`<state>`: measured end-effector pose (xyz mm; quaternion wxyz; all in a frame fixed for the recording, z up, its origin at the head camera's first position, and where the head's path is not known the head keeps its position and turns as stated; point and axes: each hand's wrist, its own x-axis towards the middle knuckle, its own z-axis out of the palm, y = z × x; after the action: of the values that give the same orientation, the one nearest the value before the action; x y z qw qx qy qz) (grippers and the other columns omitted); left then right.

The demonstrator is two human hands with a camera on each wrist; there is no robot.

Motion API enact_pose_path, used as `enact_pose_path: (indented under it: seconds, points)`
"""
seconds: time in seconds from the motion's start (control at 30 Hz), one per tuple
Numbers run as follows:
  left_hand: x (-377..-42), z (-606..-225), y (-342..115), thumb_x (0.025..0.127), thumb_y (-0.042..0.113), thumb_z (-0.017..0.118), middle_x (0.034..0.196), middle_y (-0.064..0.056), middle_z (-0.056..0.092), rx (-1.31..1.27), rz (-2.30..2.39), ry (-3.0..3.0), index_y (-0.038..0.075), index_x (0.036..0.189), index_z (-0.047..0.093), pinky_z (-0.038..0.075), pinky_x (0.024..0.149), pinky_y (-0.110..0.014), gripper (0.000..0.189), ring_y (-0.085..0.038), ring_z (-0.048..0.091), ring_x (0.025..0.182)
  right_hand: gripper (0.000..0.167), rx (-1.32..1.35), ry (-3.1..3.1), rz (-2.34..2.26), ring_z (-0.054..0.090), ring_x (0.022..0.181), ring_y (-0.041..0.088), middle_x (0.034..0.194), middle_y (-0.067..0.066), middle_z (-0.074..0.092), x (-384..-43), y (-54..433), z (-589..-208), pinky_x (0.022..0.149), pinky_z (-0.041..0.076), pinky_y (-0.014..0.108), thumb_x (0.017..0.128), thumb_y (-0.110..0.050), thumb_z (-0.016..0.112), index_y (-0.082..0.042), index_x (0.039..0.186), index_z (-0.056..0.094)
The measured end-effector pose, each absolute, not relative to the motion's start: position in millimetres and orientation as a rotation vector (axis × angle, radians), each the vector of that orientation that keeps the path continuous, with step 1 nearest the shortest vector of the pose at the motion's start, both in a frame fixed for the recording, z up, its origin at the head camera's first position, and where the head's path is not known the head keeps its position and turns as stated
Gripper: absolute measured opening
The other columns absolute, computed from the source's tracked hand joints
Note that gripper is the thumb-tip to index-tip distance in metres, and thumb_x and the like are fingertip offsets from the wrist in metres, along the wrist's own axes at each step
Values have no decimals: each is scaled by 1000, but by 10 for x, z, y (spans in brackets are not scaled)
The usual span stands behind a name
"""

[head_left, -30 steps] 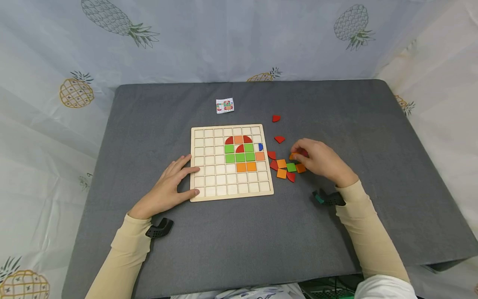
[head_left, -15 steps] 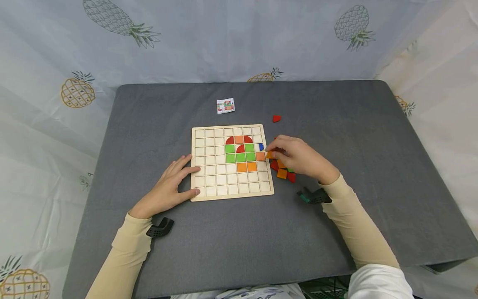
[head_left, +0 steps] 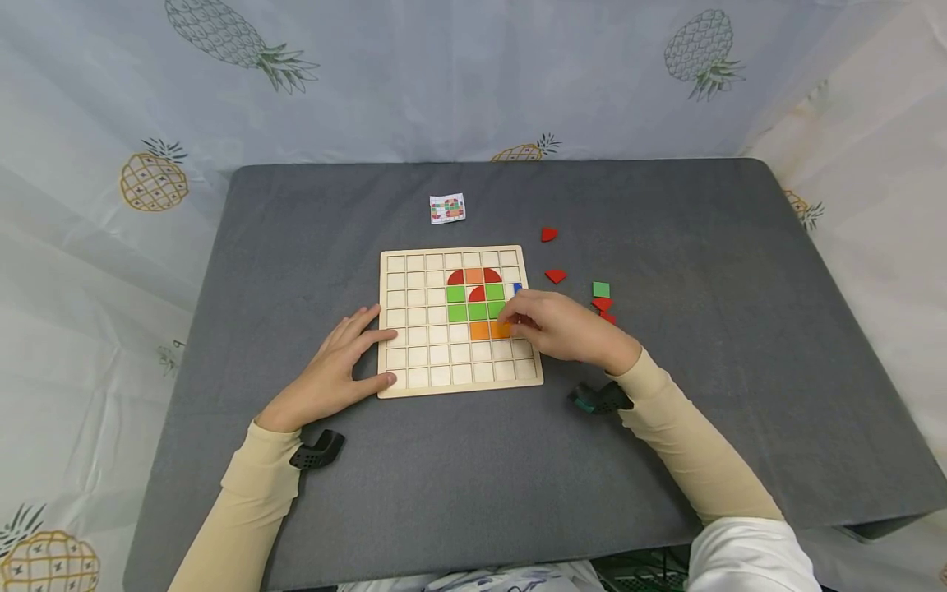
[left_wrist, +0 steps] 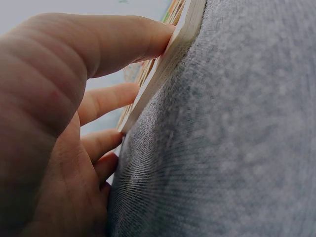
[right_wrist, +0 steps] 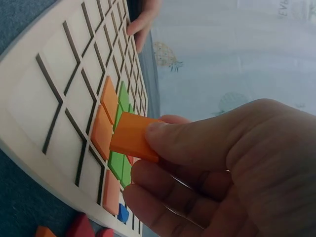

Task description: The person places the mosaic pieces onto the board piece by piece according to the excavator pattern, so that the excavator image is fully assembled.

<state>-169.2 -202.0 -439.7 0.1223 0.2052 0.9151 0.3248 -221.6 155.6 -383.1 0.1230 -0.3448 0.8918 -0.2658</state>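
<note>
Left hand (head_left: 333,366) and right hand (head_left: 570,330) both bare; left sleeve (head_left: 244,506) and right sleeve (head_left: 699,444) long, beige, plain, close-fitting, creased near the cuffs; white oversleeve (head_left: 755,552) higher up the right arm, loose, wrinkled, overlaps the beige; left wrist unit (head_left: 320,450) matte black, chunky, curved; right wrist unit (head_left: 610,398) also black and curved, teal patch (head_left: 585,405) at one end; white garment (head_left: 510,579) at the lap, dark line print, mostly out of frame.
</note>
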Motion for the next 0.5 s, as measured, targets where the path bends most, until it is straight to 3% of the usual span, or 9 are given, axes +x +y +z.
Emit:
enact_pose_path:
  seconds: [0.5]
  points:
    - [-1701, -4400, -2031, 93, 34, 74, 171, -12, 16, 609, 956, 2666, 16, 149, 49, 9, 123, -67, 64, -37, 8, 159, 18, -1070, 2519, -738, 58, 92, 13, 106, 2, 69, -2199, 1470, -3978, 79, 53, 28, 95, -5, 66, -9, 111, 75]
